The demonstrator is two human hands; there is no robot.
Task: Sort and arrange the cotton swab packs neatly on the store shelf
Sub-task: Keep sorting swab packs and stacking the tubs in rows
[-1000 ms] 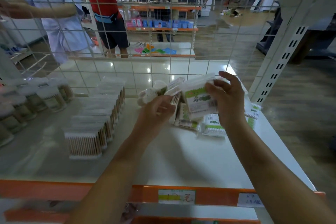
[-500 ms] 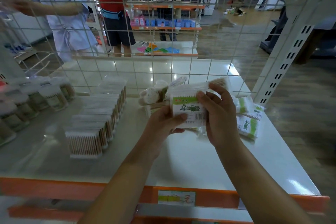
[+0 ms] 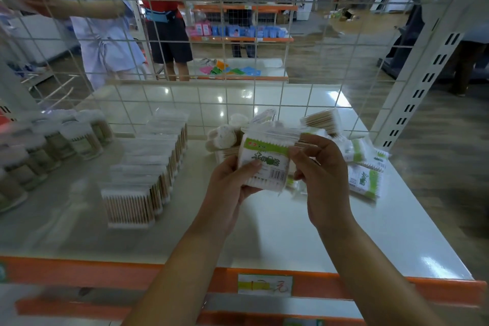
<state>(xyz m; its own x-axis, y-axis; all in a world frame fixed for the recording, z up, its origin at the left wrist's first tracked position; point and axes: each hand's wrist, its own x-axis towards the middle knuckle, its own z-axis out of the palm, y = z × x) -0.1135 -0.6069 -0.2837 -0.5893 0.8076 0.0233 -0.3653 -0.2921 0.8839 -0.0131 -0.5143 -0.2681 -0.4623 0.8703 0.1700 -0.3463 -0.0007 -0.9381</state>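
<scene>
1. Our left hand [image 3: 232, 182] holds the cotton swab pack [image 3: 263, 160] from below and from its left edge, fingers curled behind it and the thumb pressed on the front label.
2. Our right hand [image 3: 321, 177] pinches the same pack at its right edge, thumb in front, fingers [image 3: 315, 141] curled over the upper corner.
3. The pack sits upright between both hands, label toward us, raised above the shelf [image 3: 277, 227]; it carries a green band, dark lettering and a barcode.
4. Just behind and to the right lies a loose heap of packs [image 3: 363, 167], green-and-white labels tilted at odd angles; one pack of wooden-stemmed swabs [image 3: 321, 120] leans near the wire grid [image 3: 225, 98].
5. Behind the left hand we note pale round items [image 3: 225, 135], too blurred to identify.
6. Left of centre stands a tidy row of clear boxes [image 3: 148, 167] of wooden-stemmed swabs, running front to back.
7. Far left: round tubs [image 3: 66, 137] with white lids, in rows.
8. Front shelf edge: orange strip with a price tag [image 3: 265, 284].
9. Beyond the grid: two standing people, further shelving.
</scene>
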